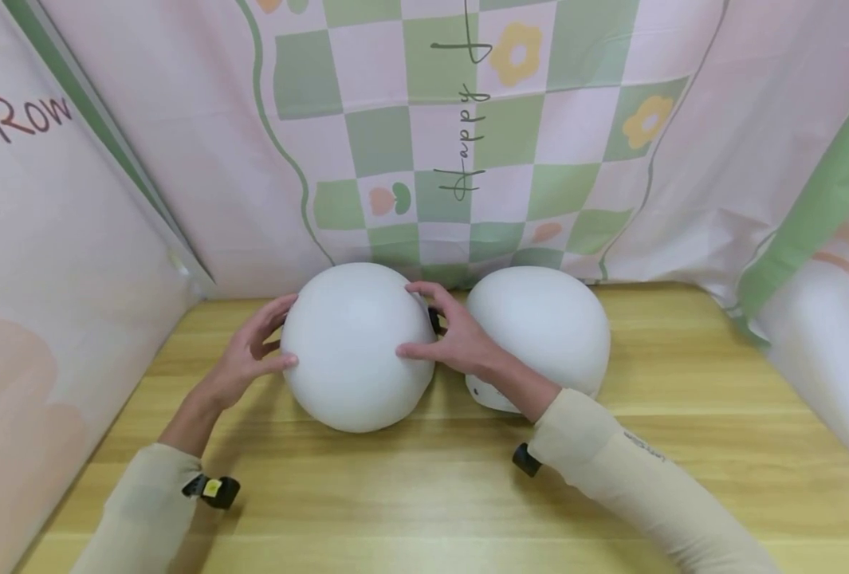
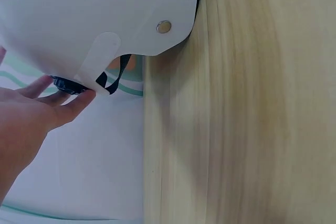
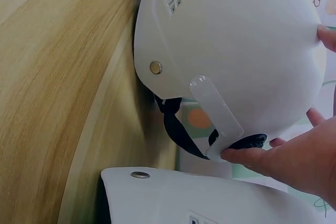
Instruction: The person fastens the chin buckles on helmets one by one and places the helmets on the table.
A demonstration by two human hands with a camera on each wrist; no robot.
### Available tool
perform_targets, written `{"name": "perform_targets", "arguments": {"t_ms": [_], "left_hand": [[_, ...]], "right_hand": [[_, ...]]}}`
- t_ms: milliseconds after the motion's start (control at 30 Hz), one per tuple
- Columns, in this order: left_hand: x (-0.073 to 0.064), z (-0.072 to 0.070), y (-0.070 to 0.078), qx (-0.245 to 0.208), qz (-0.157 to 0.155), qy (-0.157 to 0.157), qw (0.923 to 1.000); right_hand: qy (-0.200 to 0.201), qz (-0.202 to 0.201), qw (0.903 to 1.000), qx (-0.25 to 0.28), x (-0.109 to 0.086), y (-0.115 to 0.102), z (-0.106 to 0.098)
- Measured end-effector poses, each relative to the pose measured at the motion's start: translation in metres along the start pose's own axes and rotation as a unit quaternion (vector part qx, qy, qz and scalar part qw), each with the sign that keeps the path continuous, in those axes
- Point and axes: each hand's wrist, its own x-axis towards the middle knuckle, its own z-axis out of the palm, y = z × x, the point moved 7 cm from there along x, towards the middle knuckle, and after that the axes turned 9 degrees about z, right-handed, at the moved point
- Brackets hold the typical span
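A smooth white helmet (image 1: 358,347) sits at the back of the wooden table, left of centre, held between both hands. My left hand (image 1: 246,352) grips its left side with fingers and thumb spread round the shell. On the opposite side my right hand (image 1: 460,333) holds it, the fingers bent over the shell. In the left wrist view fingertips touch near a black knob (image 2: 68,85) at the helmet's edge. A dark chin strap (image 3: 178,132) hangs below the shell in the right wrist view, by a round metal stud (image 3: 156,67). The inside of the helmet is hidden.
Close by on the right stands a second white helmet (image 1: 542,319), partly behind my right forearm. A patterned curtain (image 1: 446,127) rises behind the wooden table (image 1: 395,502), and more printed cloth (image 1: 58,239) hangs along the left side.
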Motion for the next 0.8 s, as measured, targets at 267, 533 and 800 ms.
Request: {"name": "perform_targets", "arguments": {"t_ms": [267,533,800], "left_hand": [[0.005,-0.001,-0.005,0.001,-0.023,-0.007,0.9997],[0.006,-0.001,-0.009,-0.01,-0.02,-0.004,0.9997],[0.006,-0.002,-0.013,-0.016,-0.021,-0.005,0.9996]], "right_hand": [[0.007,0.019,0.9998,0.01,0.002,0.002,0.0],[0.009,0.031,0.9991,0.028,0.005,0.005,0.0],[0.004,0.04,0.9984,0.041,0.007,0.006,0.003]]}}
